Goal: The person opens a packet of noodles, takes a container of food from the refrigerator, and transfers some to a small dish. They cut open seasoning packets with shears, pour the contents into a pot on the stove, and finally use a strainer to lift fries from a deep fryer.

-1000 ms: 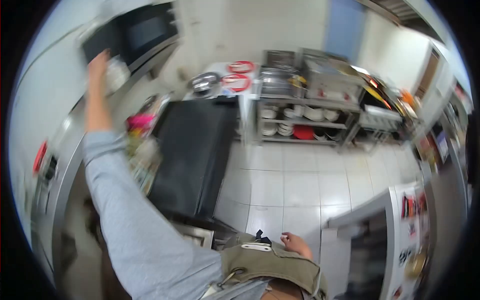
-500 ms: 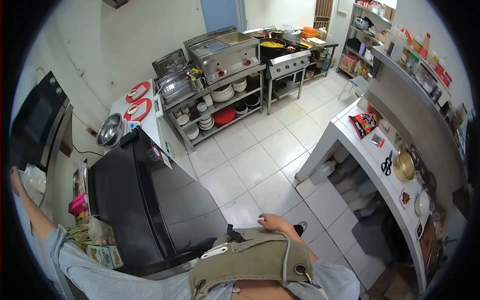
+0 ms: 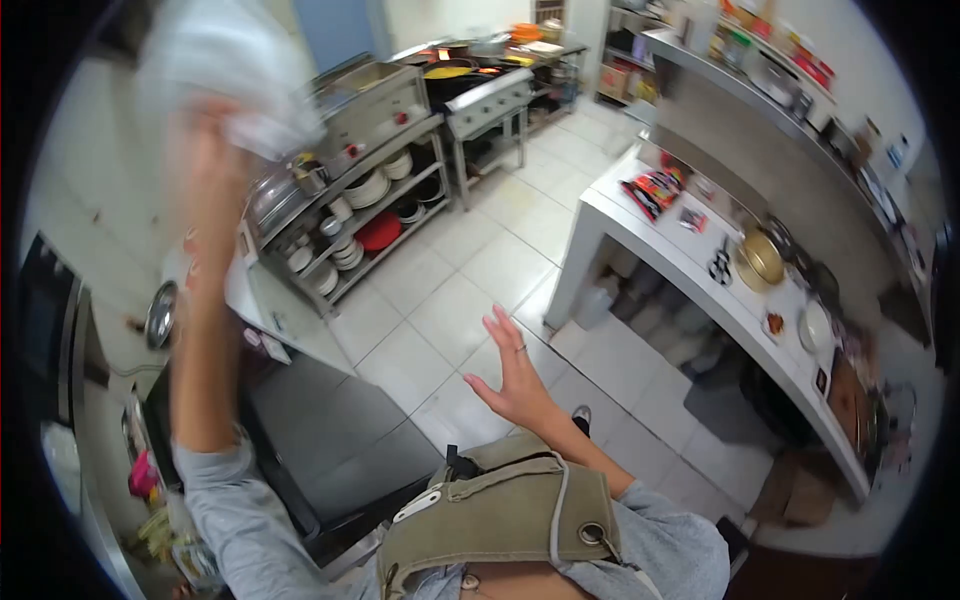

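Note:
My left hand [image 3: 212, 130] is raised high at the upper left, closed on a whitish translucent plastic bag [image 3: 225, 60]; both are smeared by motion. The bag hides part of the wall and the steel rack behind it. Over the floor near the centre, my right hand [image 3: 515, 380] is held up with its fingers spread and nothing in it. A ring shows on one of its fingers.
A black appliance [image 3: 340, 440] stands at the lower left. Beyond it is a steel rack [image 3: 350, 215] with plates, then a stove [image 3: 490, 105] with pans. On the right, a tiled counter [image 3: 620, 190] carries a red packet [image 3: 655, 190], scissors [image 3: 720, 262] and a gold pot [image 3: 760, 260].
My left arm has swung up from the far left with the plastic bag in hand. My right hand has risen and its fingers have spread. The camera view has turned to the right.

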The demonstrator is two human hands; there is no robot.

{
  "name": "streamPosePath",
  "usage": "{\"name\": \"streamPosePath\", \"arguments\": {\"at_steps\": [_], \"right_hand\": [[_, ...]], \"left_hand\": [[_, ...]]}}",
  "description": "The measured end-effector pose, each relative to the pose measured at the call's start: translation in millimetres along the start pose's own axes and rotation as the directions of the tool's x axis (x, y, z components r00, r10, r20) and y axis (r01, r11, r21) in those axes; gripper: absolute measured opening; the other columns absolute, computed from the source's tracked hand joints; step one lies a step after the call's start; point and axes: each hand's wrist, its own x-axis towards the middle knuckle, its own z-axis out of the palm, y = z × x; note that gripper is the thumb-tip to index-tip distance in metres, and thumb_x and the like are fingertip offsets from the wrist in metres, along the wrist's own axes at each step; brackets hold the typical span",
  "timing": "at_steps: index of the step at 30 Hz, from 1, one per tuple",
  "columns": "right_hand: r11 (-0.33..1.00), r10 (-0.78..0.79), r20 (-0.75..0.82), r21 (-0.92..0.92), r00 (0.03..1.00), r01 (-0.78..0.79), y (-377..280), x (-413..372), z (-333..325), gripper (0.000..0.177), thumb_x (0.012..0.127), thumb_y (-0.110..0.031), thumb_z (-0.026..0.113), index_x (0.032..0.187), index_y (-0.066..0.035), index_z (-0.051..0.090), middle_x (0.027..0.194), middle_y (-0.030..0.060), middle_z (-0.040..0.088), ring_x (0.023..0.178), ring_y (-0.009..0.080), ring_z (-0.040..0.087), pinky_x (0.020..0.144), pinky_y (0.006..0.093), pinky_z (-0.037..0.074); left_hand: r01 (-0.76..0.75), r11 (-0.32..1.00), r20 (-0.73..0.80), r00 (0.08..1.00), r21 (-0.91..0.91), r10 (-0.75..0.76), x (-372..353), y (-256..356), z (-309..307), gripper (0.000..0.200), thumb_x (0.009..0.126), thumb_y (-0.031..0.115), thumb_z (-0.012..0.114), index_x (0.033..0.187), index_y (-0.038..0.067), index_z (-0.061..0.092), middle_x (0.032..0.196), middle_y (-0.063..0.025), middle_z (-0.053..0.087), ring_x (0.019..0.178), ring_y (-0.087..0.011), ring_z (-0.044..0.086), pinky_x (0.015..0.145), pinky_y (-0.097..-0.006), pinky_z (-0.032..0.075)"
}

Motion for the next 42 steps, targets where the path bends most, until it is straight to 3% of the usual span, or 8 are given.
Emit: {"name": "streamPosePath", "arguments": {"at_steps": [2,6,10,15,21,29,33,42], "right_hand": [[0.998,-0.055,-0.165,-0.039,0.985,0.050,2,6,-30,0.068,0.072,-0.014,0.070,0.128,-0.005,0.032,0.136,0.0219,0.026,0.123,0.0387,0.033,0.102,0.0445,0.030],[0.997,0.060,-0.280,-0.023,0.958,-0.069,61,-40,-90,0.069,0.063,-0.006,0.072,0.123,-0.006,0.037,0.136,0.0134,0.032,0.119,0.0338,0.041,0.104,0.0492,0.027],[0.945,0.280,-0.388,-0.051,0.878,-0.324,98,-77,-199,0.051,0.065,0.000,0.057,0.114,-0.006,0.046,0.105,0.0129,0.056,0.105,0.0335,0.052,0.105,0.0477,0.026],[0.755,0.371,-0.495,-0.332,0.786,-0.565,167,-130,-327,0.025,0.067,-0.002,0.054,0.092,0.000,0.050,0.092,0.0163,0.050,0.086,0.0363,0.051,0.076,0.0419,0.041],[0.764,0.559,-0.666,0.180,0.494,-0.620,216,-172,-399,0.023,0.077,-0.002,0.052,0.100,0.000,0.047,0.104,0.0129,0.048,0.095,0.0242,0.050,0.081,0.0320,0.041],[0.769,0.485,-0.872,0.394,0.058,-0.504,257,-230,-455,0.017,0.086,-0.004,0.051,0.102,0.000,0.047,0.092,0.0105,0.061,0.085,0.0158,0.056,0.078,0.0289,0.043],[0.425,0.391,-0.906,0.022,0.161,-0.905,272,-262,-533,0.026,0.076,0.000,0.059,0.101,0.000,0.054,0.090,0.0164,0.059,0.084,0.0325,0.058,0.075,0.0333,0.046],[0.408,0.510,-0.564,-0.506,0.649,-0.760,294,-245,-579,0.040,0.067,0.009,0.055,0.103,-0.008,0.060,0.103,0.0129,0.055,0.093,0.0305,0.056,0.080,0.0372,0.048]], "left_hand": [[0.800,0.470,0.760,0.554,-0.373,-0.341,-64,119,90,0.017,0.093,0.020,0.037,0.097,0.009,0.049,0.090,-0.0047,0.048,0.085,-0.0143,0.047,0.075,-0.0268,0.039],[0.885,-0.466,0.960,0.133,-0.002,0.247,-128,275,143,0.011,0.091,0.012,0.042,0.102,0.008,0.043,0.094,-0.0036,0.053,0.087,-0.0122,0.056,0.076,-0.0253,0.046],[0.746,-0.623,0.844,0.161,0.236,0.512,-163,356,236,0.011,0.090,0.008,0.042,0.101,0.007,0.043,0.092,-0.0034,0.054,0.088,-0.0124,0.057,0.078,-0.0276,0.048],[0.879,-0.186,0.760,0.474,-0.439,0.445,-181,494,327,0.025,0.086,0.006,0.054,0.108,0.008,0.044,0.096,-0.0011,0.046,0.092,-0.0098,0.046,0.079,-0.0236,0.040],[0.997,-0.050,0.785,-0.008,0.050,0.619,-203,603,393,0.014,0.089,0.009,0.050,0.103,0.006,0.047,0.100,-0.0020,0.051,0.093,-0.0098,0.048,0.081,-0.0223,0.039],[0.965,0.039,0.544,0.113,-0.259,0.832,-214,683,447,0.021,0.089,0.005,0.047,0.110,0.002,0.050,0.100,-0.0047,0.058,0.094,-0.0126,0.051,0.083,-0.0257,0.041],[0.516,0.304,0.572,0.509,-0.801,0.643,-189,696,487,0.086,0.060,0.019,0.079,0.128,0.000,0.031,0.125,-0.0204,0.038,0.118,-0.0335,0.038,0.100,-0.0376,0.030],[0.431,0.270,0.453,0.411,-0.861,0.791,-178,723,528,0.114,0.049,0.031,0.084,0.135,-0.001,0.015,0.133,-0.0222,0.034,0.122,-0.0375,0.035,0.103,-0.0395,0.029]]}}
